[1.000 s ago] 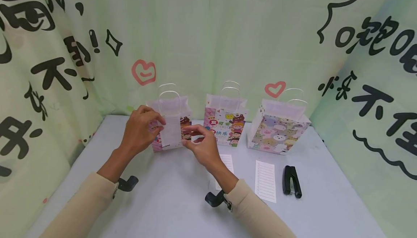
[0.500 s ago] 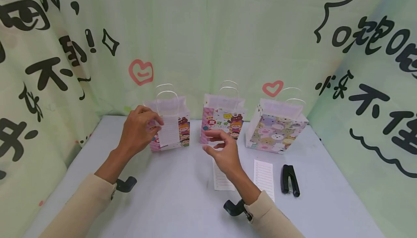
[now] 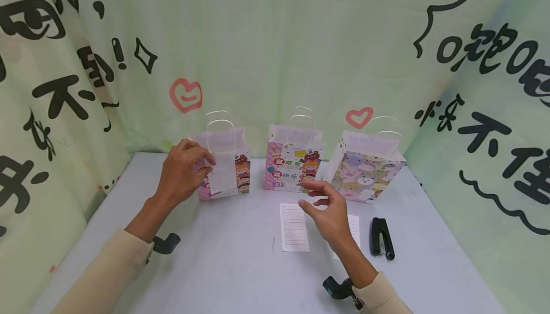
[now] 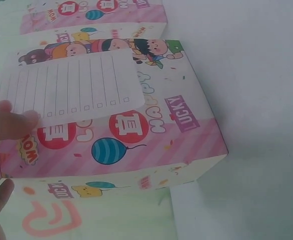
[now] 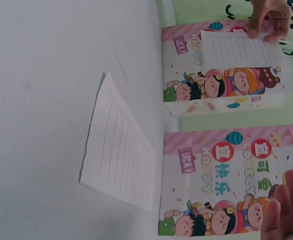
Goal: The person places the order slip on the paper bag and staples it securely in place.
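On the left stands a paper gift bag with pink panels and cartoon figures. A lined paper slip lies flat against its front. My left hand pinches the slip's edge against the bag; its thumb presses on the slip, while the other fingers are partly hidden at the bag's side. My right hand is in the air above the table, thumb and fingers apart, holding nothing. Beneath it a second lined slip is partly covered. Right of that hand lies a black stapler.
Another cartoon gift bag stands at the middle back, with an animal-print gift bag to its right. A lined slip lies before the middle bag on the white table. A printed curtain hangs behind.
My right hand has left the slip on the left bag and moved right and toward the table's front, nearer the stapler. My left hand has kept its hold on the slip.
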Demonstrator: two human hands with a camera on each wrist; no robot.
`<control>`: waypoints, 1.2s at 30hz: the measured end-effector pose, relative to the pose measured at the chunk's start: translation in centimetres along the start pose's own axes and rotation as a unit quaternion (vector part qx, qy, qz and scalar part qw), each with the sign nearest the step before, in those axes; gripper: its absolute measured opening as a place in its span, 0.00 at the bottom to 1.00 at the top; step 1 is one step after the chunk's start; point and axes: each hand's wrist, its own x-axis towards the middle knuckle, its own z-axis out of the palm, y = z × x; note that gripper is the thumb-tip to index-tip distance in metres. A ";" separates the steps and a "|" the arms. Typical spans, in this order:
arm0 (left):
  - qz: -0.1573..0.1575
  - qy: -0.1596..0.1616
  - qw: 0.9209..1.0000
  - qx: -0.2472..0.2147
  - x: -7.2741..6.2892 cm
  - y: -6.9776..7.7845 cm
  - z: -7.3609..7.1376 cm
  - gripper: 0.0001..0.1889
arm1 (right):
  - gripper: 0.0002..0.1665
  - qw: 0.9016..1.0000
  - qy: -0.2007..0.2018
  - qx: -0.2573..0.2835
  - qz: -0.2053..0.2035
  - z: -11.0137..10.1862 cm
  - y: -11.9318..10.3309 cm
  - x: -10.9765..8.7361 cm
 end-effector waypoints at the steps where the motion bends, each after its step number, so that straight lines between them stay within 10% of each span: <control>1: 0.001 0.001 1.000 0.002 0.0 0.0 0.0 0.10 | 0.26 1.000 0.005 -0.009 0.005 -0.4 0.2 -0.2; 21: 0.007 0.010 1.000 0.001 0.0 -0.2 0.2 0.10 | 0.31 0.984 0.074 -0.157 0.041 -7.7 4.0 -2.7; 36: 0.009 0.010 1.000 -0.006 0.0 -0.2 0.2 0.10 | 0.38 0.952 0.114 -0.248 0.142 -12.1 6.4 -4.1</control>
